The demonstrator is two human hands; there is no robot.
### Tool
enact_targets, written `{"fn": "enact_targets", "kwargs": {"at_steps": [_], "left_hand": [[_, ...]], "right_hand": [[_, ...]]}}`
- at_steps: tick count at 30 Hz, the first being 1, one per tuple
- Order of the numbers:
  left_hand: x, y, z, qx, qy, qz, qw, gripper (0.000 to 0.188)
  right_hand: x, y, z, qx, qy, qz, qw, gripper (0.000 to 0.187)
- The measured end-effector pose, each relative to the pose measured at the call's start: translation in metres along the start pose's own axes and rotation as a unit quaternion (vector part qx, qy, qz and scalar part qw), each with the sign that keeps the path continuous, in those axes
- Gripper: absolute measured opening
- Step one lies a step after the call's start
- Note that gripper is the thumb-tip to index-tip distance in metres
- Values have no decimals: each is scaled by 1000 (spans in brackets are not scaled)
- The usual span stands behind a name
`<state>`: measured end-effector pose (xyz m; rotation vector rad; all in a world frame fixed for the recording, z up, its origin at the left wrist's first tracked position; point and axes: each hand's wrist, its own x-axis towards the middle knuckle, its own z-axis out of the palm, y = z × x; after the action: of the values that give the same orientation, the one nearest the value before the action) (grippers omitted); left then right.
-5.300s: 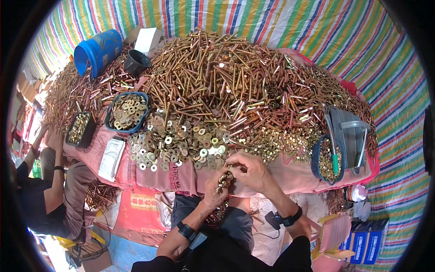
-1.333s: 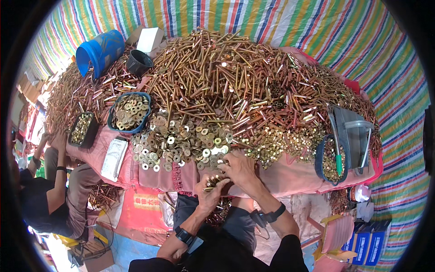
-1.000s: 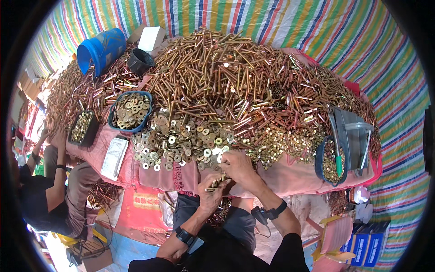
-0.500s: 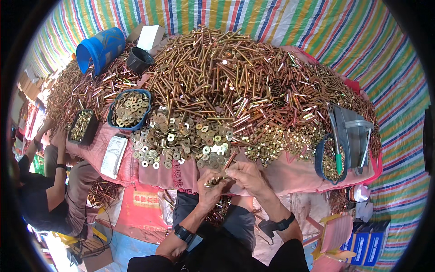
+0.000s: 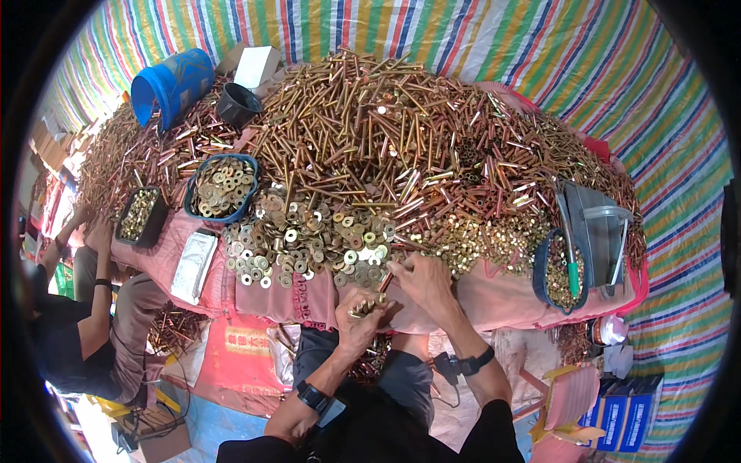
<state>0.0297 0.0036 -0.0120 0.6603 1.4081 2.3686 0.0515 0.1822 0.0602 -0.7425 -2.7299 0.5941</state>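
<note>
My left hand (image 5: 359,318) is closed around several small brass-coloured pieces (image 5: 360,309) that look like nuts. A short copper-coloured bolt (image 5: 385,282) stands tilted between my two hands, its lower end at my left fingers. My right hand (image 5: 424,282) pinches around the bolt's upper end; its fingertips partly hide it. Just beyond my hands lie a heap of flat washers (image 5: 309,239) and, to the right, a spread of golden nuts (image 5: 478,239). Behind them rises a large pile of long copper-coloured bolts (image 5: 370,139).
A blue basket of washers (image 5: 189,202) and a black tray of nuts (image 5: 144,241) stand left, near a silver packet (image 5: 194,266). At right are a blue basket (image 5: 542,285), a green pen (image 5: 573,279) and a grey scoop (image 5: 594,212). Another person's hands (image 5: 96,231) work at far left.
My right hand has moved up and slightly right, from beside my left fingers to the bolt's upper end. My left hand stays nearly in place.
</note>
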Motion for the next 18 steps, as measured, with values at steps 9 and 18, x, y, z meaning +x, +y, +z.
{"fn": "enact_targets", "kwargs": {"at_steps": [9, 18], "left_hand": [[0, -7, -3, -31, 7, -20, 999, 12], [3, -5, -6, 105, 1, -16, 994, 12]], "right_hand": [[20, 3, 6, 273, -72, 69, 957, 42], [-19, -29, -34, 521, -55, 24, 851, 27]]}}
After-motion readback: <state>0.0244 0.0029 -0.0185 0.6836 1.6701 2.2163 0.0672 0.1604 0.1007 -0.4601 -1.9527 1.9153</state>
